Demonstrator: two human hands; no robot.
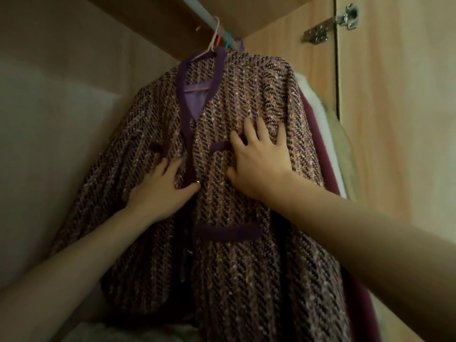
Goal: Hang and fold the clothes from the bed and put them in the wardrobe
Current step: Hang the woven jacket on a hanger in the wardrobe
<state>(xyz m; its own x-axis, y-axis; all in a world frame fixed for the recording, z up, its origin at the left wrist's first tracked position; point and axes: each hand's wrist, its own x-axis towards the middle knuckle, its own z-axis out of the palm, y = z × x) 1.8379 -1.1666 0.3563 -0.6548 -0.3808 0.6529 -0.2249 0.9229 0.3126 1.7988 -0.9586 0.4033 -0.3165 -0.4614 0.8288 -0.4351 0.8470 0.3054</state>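
A purple tweed jacket [234, 255] with dark purple trim hangs on a pale pink hanger [214, 38] from the wardrobe rail [197, 19]. My left hand [162, 191] lies on the jacket's left front panel, its thumb at the front edge close to a small metal button. My right hand [259, 164] presses flat on the right front panel, fingers spread, just over the upper pocket trim. Both hands rest on the cloth without gripping it.
Behind the jacket hang a dark maroon garment [318, 149] and a white fluffy one [320, 119], on coloured hangers [228, 41]. The wardrobe's right side panel [320, 58] with a metal door hinge [330, 24] stands at the right. The pale back wall [49, 144] is at the left.
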